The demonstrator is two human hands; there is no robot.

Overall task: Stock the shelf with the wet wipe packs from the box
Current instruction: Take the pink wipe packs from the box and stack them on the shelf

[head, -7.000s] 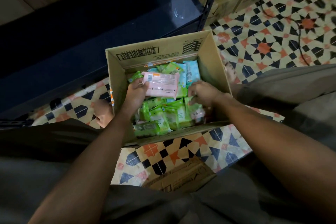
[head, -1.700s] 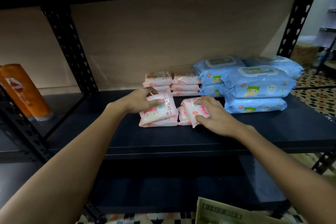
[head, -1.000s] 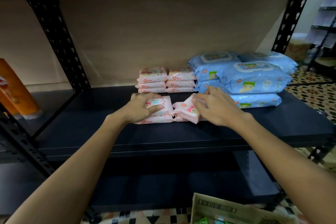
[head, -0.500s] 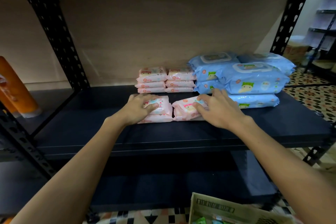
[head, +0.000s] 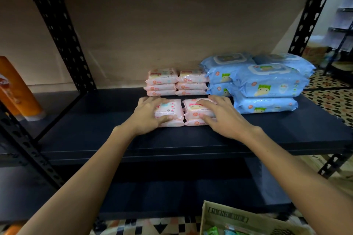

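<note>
While hands (head: pixel 147 118) (head: pixel 223 118) rest, blue packs (head: pixel 265 86) beside

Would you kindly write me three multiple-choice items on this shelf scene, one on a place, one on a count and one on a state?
1. Where do the large blue packs lie on the shelf?
A. right of the pink packs
B. left of the pink packs
C. on the floor

2. How many pink packs are in each back stack?
A. one
B. three
C. six

3. What are the hands doing?
A. hanging idle
B. lifting the box
C. resting on the front pink stacks

Answers:
1 A, the blue packs lie toward the right post.
2 B, three layers show in each back stack.
3 C, the left hand and right hand each lie on a front stack.
</note>
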